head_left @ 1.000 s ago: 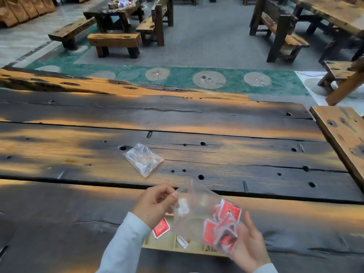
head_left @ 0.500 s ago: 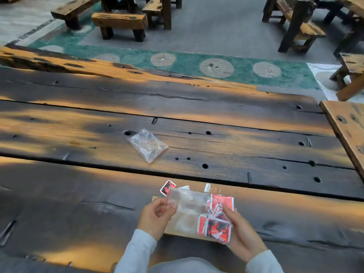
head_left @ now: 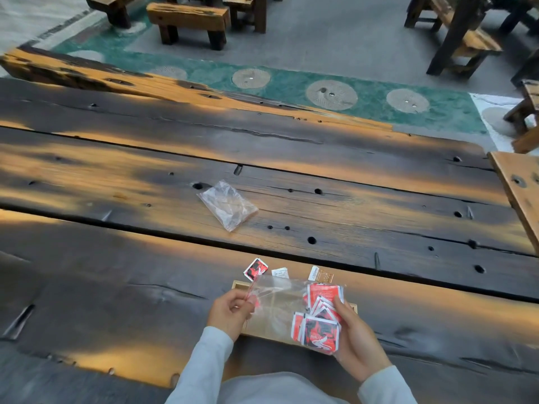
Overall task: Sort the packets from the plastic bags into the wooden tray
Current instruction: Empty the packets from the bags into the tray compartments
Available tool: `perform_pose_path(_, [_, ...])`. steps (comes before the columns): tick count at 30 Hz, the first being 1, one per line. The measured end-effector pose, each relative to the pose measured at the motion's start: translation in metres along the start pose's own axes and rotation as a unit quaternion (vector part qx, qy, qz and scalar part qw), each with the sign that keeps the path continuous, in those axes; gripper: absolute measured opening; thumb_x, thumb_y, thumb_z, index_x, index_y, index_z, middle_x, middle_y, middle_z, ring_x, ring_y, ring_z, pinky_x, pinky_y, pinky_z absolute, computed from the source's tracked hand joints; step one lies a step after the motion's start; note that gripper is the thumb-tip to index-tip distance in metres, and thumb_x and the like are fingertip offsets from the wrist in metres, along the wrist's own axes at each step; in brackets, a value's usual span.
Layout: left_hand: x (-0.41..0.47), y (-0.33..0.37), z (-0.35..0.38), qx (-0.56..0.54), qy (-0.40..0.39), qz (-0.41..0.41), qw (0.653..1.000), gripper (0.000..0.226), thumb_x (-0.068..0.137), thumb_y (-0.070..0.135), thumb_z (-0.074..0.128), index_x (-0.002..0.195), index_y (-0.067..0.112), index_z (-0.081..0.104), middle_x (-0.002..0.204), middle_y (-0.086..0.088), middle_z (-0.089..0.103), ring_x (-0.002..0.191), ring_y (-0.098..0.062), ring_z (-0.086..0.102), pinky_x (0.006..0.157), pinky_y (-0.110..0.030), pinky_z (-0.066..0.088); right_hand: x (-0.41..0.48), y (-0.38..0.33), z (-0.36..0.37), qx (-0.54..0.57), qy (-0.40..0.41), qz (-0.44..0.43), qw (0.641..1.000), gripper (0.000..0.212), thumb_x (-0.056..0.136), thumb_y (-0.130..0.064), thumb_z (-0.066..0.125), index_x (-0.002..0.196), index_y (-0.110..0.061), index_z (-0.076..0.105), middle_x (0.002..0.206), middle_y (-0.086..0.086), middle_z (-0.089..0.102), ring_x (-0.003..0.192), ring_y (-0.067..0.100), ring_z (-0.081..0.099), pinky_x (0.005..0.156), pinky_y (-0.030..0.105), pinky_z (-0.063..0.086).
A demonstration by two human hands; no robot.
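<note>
I hold a clear plastic bag (head_left: 280, 304) flat over the wooden tray (head_left: 237, 284) near the table's front edge. My left hand (head_left: 230, 313) pinches the bag's left end. My right hand (head_left: 354, 339) grips the right end, where several red packets (head_left: 319, 319) bunch inside. The tray is mostly hidden under the bag. At its far edge stand a red and black packet (head_left: 255, 269), a white packet (head_left: 280, 272) and a brown packet (head_left: 320, 275). An empty clear bag (head_left: 227, 205) lies farther out on the table.
The dark plank table (head_left: 116, 272) has holes and gaps between boards. A second wooden tabletop (head_left: 519, 188) juts in at the right. Benches (head_left: 189, 21) and tables stand on the floor beyond the green strip.
The bag has come down from a raised, tilted hold to lie flat just over the tray. My view has dipped, so the packets standing at the tray's far edge now show.
</note>
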State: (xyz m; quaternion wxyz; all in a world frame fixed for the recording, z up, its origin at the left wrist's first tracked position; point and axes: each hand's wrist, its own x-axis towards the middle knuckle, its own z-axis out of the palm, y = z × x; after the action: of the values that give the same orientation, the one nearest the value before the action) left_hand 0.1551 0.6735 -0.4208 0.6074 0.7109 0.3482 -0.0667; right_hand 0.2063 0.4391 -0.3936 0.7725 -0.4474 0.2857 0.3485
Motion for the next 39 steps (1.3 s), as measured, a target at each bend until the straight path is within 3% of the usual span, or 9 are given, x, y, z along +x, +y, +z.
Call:
perform_pose_path(5, [0.01, -0.01, 0.002, -0.012, 0.006, -0.024, 1.0, 0.007, 0.085, 0.007, 0.07, 0.079, 0.011, 0.07, 0.064, -0.005, 0.065, 0.06, -0.018, 0.057, 0.062, -0.026, 0.044, 0.006, 0.005, 0.0, -0.018, 0.035, 0.007, 0.999, 0.041, 0.103, -0.042, 0.05, 0.137, -0.021, 0.062, 0.125, 0.014, 0.075, 0.113, 0.039, 0.073, 0.095, 0.058, 0.057])
perform_pose_path(11, [0.016, -0.012, 0.003, -0.022, 0.01, -0.021, 0.999, 0.005, 0.085, 0.009, 0.069, 0.082, 0.012, 0.071, 0.067, -0.007, 0.067, 0.061, -0.017, 0.06, 0.065, -0.028, 0.046, 0.009, 0.006, -0.002, -0.025, 0.057, 0.016, 0.998, 0.047, 0.104, -0.047, 0.047, 0.132, -0.014, 0.067, 0.123, 0.016, 0.076, 0.117, 0.04, 0.07, 0.103, 0.06, 0.052])
perform_pose_path(18, [0.016, -0.02, 0.006, -0.044, 0.014, -0.026, 0.999, 0.007, 0.087, 0.014, 0.07, 0.08, 0.018, 0.07, 0.072, -0.005, 0.071, 0.067, -0.019, 0.067, 0.066, -0.029, 0.047, 0.006, 0.002, -0.002, 0.012, 0.045, 0.03, 0.998, 0.046, 0.105, -0.043, 0.046, 0.126, -0.01, 0.07, 0.123, 0.019, 0.075, 0.104, 0.038, 0.076, 0.087, 0.052, 0.058])
perform_pose_path(23, [0.016, -0.021, 0.009, -0.054, 0.021, -0.025, 0.998, 0.006, 0.087, 0.019, 0.071, 0.081, 0.017, 0.07, 0.072, -0.004, 0.071, 0.067, -0.018, 0.066, 0.067, -0.029, 0.046, 0.009, 0.004, -0.004, 0.004, 0.055, 0.036, 0.998, 0.046, 0.105, -0.044, 0.046, 0.127, -0.01, 0.069, 0.121, 0.02, 0.076, 0.112, 0.04, 0.071, 0.096, 0.057, 0.055])
perform_pose_path(26, [0.016, -0.022, 0.009, -0.058, 0.018, -0.023, 0.998, 0.008, 0.087, 0.018, 0.071, 0.08, 0.015, 0.069, 0.071, -0.003, 0.07, 0.065, -0.018, 0.066, 0.067, -0.029, 0.045, 0.01, 0.005, -0.003, 0.0, 0.068, 0.028, 0.997, 0.046, 0.105, -0.043, 0.047, 0.13, -0.011, 0.067, 0.124, 0.019, 0.075, 0.117, 0.042, 0.069, 0.102, 0.06, 0.052])
perform_pose_path(35, [0.019, -0.022, 0.009, -0.052, 0.025, -0.026, 0.998, 0.007, 0.088, 0.017, 0.07, 0.081, 0.018, 0.07, 0.074, -0.004, 0.071, 0.068, -0.021, 0.067, 0.068, -0.03, 0.05, 0.009, 0.003, 0.001, 0.009, 0.057, -0.016, 0.998, 0.037, 0.107, -0.029, 0.045, 0.132, -0.009, 0.065, 0.124, 0.021, 0.074, 0.121, 0.042, 0.066, 0.097, 0.059, 0.056])
perform_pose_path(39, [0.019, -0.022, 0.009, -0.044, 0.026, -0.023, 0.998, 0.005, 0.088, 0.017, 0.071, 0.083, 0.017, 0.07, 0.075, -0.005, 0.071, 0.066, -0.019, 0.067, 0.065, -0.028, 0.049, 0.009, 0.002, 0.0, 0.018, 0.061, -0.022, 0.998, 0.034, 0.109, -0.025, 0.042, 0.13, -0.01, 0.065, 0.124, 0.021, 0.074, 0.123, 0.043, 0.064, 0.108, 0.066, 0.045])
